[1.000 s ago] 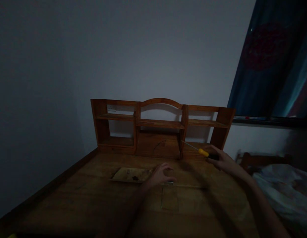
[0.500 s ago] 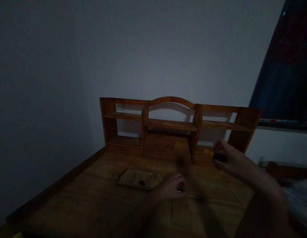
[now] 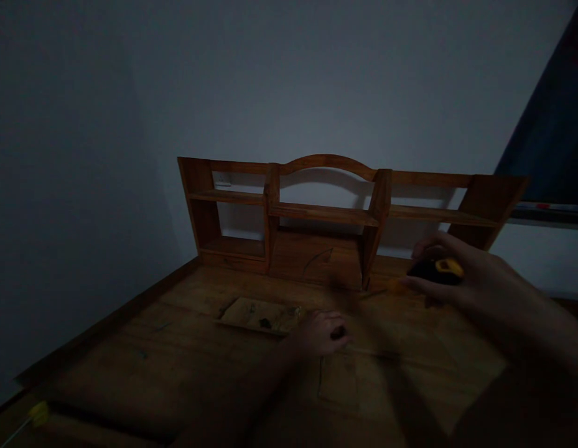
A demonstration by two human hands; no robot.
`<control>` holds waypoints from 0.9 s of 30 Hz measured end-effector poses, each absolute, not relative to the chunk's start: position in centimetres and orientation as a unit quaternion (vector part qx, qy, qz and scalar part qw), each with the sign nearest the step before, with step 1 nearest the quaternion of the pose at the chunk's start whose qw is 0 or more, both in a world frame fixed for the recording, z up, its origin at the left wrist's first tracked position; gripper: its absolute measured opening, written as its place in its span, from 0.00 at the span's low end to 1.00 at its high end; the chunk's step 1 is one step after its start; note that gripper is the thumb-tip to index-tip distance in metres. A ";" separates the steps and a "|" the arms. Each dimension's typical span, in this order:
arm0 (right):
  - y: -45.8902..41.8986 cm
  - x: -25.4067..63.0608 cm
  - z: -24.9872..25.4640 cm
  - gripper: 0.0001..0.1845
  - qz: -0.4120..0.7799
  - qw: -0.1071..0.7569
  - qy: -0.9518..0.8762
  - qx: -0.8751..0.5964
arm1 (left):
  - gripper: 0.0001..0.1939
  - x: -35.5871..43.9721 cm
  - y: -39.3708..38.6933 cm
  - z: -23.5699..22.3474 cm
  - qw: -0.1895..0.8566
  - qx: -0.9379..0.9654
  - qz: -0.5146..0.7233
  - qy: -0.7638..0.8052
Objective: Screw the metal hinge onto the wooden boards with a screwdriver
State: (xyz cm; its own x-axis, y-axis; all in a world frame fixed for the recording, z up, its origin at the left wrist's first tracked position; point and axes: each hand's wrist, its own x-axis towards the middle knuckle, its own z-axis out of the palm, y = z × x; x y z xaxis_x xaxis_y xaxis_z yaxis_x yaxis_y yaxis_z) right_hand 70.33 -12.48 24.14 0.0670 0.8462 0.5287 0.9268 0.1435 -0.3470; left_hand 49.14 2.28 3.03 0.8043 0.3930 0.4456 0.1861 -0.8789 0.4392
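The right hand (image 3: 431,274) is clamping its fingers on the dark-and-yellow handle of the screwdriver (image 3: 437,272), holding it above the right part of the counter (image 3: 186,367), its shaft pointing left and blurring in the dimness; the left hand (image 3: 322,333) is hovering or resting low over the middle of the counter, its fingers curling inward, and whether they are closing on anything I cannot tell; the panel (image 3: 246,315) is lying just left of that hand; the shelf (image 3: 326,213) is standing behind, against the wall (image 3: 289,81); a yellow-ended tool (image 3: 38,413) is showing at the lower left.
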 end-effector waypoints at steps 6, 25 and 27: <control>-11.1 68.4 24.2 0.25 -0.002 0.317 -0.698 -0.643 | 0.14 49.4 3.1 2.6 0.191 0.934 0.278 0.119; -5.1 66.3 22.6 0.15 0.100 0.319 -0.733 -0.592 | 0.15 49.6 3.3 2.3 0.182 0.934 0.289 0.107; -5.1 66.1 22.6 0.15 0.097 0.315 -0.737 -0.590 | 0.15 49.7 3.2 2.4 0.187 0.933 0.287 0.109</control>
State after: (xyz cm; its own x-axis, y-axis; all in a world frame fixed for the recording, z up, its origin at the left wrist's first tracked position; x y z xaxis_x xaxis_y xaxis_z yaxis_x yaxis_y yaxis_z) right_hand 66.06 -5.10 22.60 -0.1057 0.9309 0.3495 0.8085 0.2851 -0.5148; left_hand 49.66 3.22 2.38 0.8118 0.3111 0.4942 0.0964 -0.9060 0.4121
